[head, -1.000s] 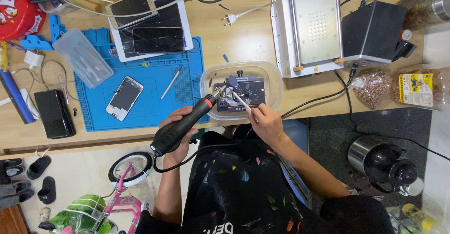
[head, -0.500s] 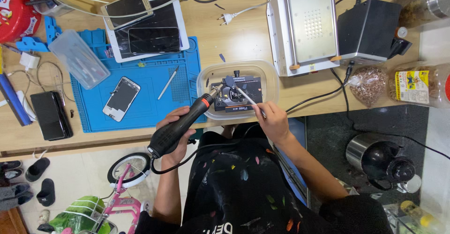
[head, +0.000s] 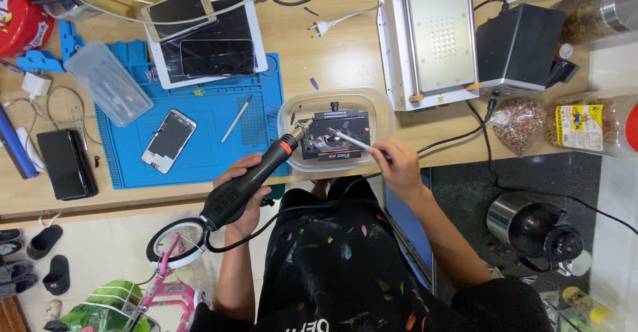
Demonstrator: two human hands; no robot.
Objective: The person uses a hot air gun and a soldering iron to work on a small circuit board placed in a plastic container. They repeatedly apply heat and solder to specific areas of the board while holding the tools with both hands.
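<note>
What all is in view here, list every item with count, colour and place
hot air gun: 1, black, red collar, nozzle at the container
tweezers: 1, silver, tip over the fixture
fixture: 1, black, inside the container
container: 1, clear, desk front
mat: 1, blue, left of container
phones: 4, dark, on and near the mat
tablet: 1, white, behind the mat
heating plate: 1, white, right rear
left hand: grips the gun
right hand: holds the tweezers
</note>
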